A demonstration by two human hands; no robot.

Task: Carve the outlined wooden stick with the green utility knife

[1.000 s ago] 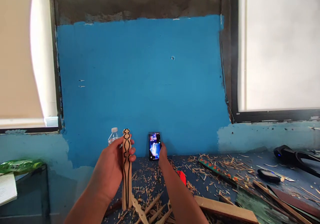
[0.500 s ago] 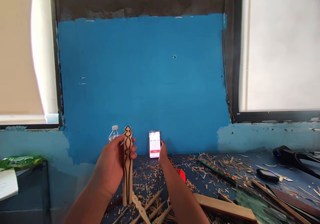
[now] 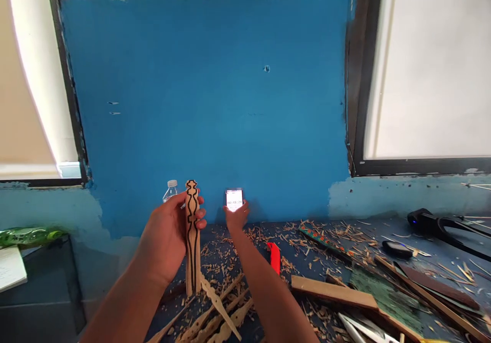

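Note:
My left hand (image 3: 169,235) grips a long carved wooden piece (image 3: 192,241) with a wavy black outline, held upright above the blue table (image 3: 441,261). My right hand (image 3: 237,217) reaches forward to a phone (image 3: 234,199) that leans against the blue wall; my fingers cover its lower half and its lit white screen shows above them. A clear water bottle (image 3: 169,190) stands behind my left hand.
Wood shavings and carved offcuts (image 3: 218,312) litter the table. A red tool (image 3: 274,256), a wooden plank (image 3: 333,293), a patterned strip (image 3: 322,238), thin slats and black devices (image 3: 433,223) lie to the right. A low stand with a green bag (image 3: 26,235) is at left.
The phone screen went from a dark lock screen to a white timer screen. My right hand moved up over the phone's lower part. The view tilted downward slightly.

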